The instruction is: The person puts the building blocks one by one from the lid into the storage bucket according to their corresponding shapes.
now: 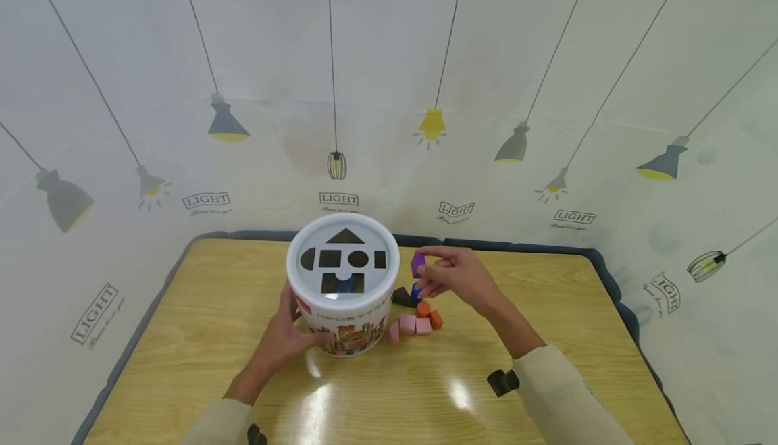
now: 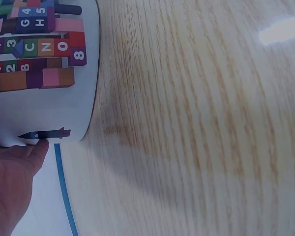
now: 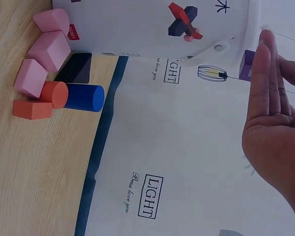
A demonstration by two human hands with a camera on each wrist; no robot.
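A white bucket (image 1: 343,306) stands on the table, its white lid (image 1: 306,276) pierced with a triangle, a circle and several other shaped holes. My left hand (image 1: 292,327) holds the bucket's near left side, thumb toward the front and fingers round the left. Printed coloured blocks decorate the bucket wall (image 2: 44,108) in the left wrist view. To the right of the lid, my right hand (image 1: 452,275) pinches a purple block (image 1: 417,264) between thumb and fingertips, raised above the table. In the right wrist view the fingers hide most of the purple block (image 3: 246,65).
Beside the bucket's right side lie pink blocks (image 1: 408,324), orange blocks (image 1: 423,309), a blue cylinder (image 3: 83,97) and a black block (image 1: 401,296). The wooden table (image 1: 516,418) ends in a dark edging (image 1: 516,246) against a lamp-printed curtain (image 1: 389,60).
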